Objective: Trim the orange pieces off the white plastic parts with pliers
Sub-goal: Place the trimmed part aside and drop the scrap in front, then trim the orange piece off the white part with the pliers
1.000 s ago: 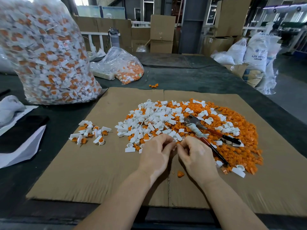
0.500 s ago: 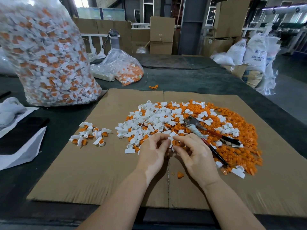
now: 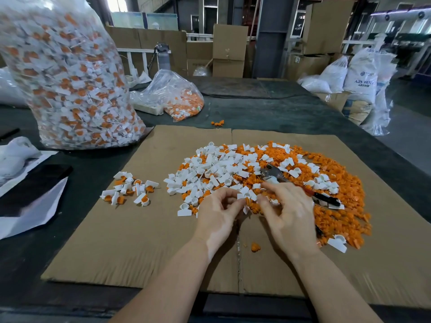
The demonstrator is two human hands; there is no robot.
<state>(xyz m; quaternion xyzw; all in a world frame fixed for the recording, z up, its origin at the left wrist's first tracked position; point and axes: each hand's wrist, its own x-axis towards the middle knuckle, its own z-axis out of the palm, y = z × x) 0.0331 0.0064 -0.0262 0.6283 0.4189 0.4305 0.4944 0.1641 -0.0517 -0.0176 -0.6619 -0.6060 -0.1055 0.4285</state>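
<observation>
Head view: two hands, left hand (image 3: 218,212) and right hand (image 3: 288,212), pinch one white part (image 3: 246,194); one pliers (image 3: 300,185) lies ungripped.

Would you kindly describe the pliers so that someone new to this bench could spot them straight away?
Start at the brown cardboard sheet on the dark table, then find the big heap of white and orange parts on it. The pliers lie on the heap's right half, just beyond the right hand. They are the only metal thing there, with grey jaws and red-and-black handles.
</observation>
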